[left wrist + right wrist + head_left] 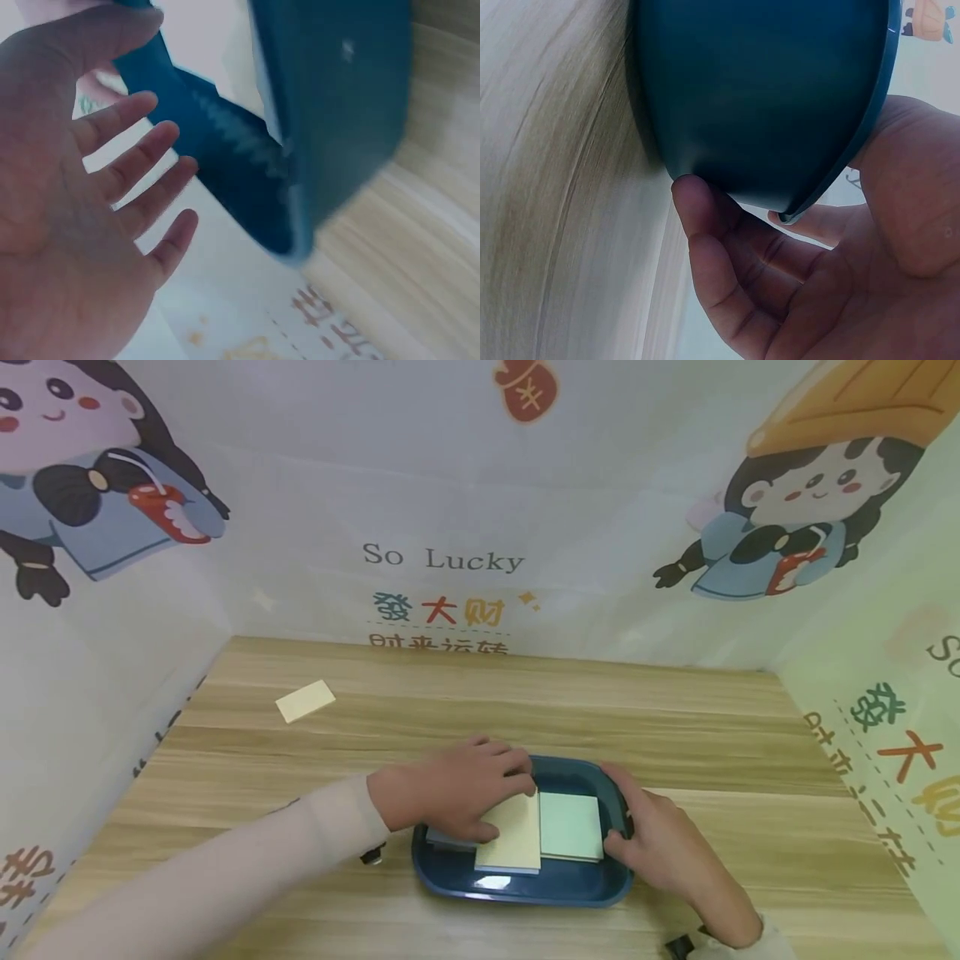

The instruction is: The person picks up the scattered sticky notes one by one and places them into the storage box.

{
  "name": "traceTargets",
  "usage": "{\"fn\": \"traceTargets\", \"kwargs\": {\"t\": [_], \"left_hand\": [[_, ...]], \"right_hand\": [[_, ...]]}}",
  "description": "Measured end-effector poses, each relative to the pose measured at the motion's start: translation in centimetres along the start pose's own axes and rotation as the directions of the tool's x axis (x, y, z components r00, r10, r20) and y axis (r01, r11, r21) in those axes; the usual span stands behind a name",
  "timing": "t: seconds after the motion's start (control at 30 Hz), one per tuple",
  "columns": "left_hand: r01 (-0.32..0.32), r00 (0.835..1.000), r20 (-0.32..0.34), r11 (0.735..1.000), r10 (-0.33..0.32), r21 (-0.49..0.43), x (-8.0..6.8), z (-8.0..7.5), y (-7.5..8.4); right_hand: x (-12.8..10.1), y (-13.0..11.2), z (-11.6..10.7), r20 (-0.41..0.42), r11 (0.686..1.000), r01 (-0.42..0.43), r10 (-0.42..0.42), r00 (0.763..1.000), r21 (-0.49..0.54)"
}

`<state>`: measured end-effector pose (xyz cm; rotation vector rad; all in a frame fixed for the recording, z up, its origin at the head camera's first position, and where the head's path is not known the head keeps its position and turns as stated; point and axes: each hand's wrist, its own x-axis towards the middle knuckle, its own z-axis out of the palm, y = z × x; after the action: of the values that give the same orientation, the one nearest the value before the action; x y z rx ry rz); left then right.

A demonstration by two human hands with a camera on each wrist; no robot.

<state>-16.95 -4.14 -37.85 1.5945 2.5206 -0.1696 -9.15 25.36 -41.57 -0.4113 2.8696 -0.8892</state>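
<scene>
A dark blue tray (525, 902) with raised sides holds several pads of sticky notes. My left hand (465, 789) reaches over its left half, fingers spread and loosely bent, thumb on a pale yellow pad (513, 843). In the left wrist view the fingers (154, 142) curl around nothing. A light green pad (570, 827) lies to the right of the yellow one. A bluish pad (447, 841) shows partly under my left hand. My right hand (663, 839) grips the tray's right end, thumb at the rim and fingers against the outer wall (757, 97).
A small pale yellow pad (305, 701) lies alone on the wooden table (675, 727), toward the back left. Printed cloth walls (442, 485) with cartoon figures enclose the table at the back and both sides.
</scene>
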Motion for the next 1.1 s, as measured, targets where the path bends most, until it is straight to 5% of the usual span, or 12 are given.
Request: {"fn": "traceTargets", "kwargs": {"t": [0.23, 0.47, 0.77, 1.1], "left_hand": [[0.065, 0.973, -0.198, 0.964, -0.118, -0.257, -2.7, 0.8, -2.9], [0.089, 0.923, -0.33, 0.943, -0.2, -0.321, -5.7, 1.8, -5.6], [0.21, 0.878, -0.293, 0.854, -0.379, -0.476, -9.0, 4.4, -9.0], [0.453, 0.784, -0.199, 0.761, -0.588, -0.464, -12.5, 5.7, -12.1]], "right_hand": [[0.0, 0.0, 0.1, 0.002, 1.0, -0.007, 0.007, 1.0, -0.001], [0.0, 0.0, 0.1, 0.004, 1.0, -0.014, 0.014, 1.0, 0.007], [0.0, 0.0, 0.1, 0.009, 1.0, -0.027, 0.027, 1.0, 0.009], [0.0, 0.0, 0.1, 0.01, 1.0, -0.028, 0.028, 1.0, 0.003]]}}
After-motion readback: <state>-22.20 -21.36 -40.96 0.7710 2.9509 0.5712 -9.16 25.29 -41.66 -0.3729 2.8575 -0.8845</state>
